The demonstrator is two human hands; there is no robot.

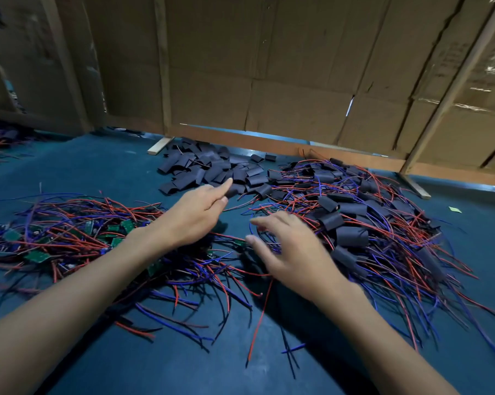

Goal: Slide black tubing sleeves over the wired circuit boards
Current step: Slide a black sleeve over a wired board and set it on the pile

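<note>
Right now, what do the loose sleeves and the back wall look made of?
Loose sleeves: matte black flexible tubing, probably plastic or rubber; they lie flattened and curled. Back wall: brown corrugated cardboard, judging by creases, seams and tears.

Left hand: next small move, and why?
Probably pinch one loose sleeve. The left hand reaches toward the black sleeve pile, index fingertip at its near edge, holding nothing. The right hand hovers open over wires beside the sleeved boards; bare green boards wait left.
</note>
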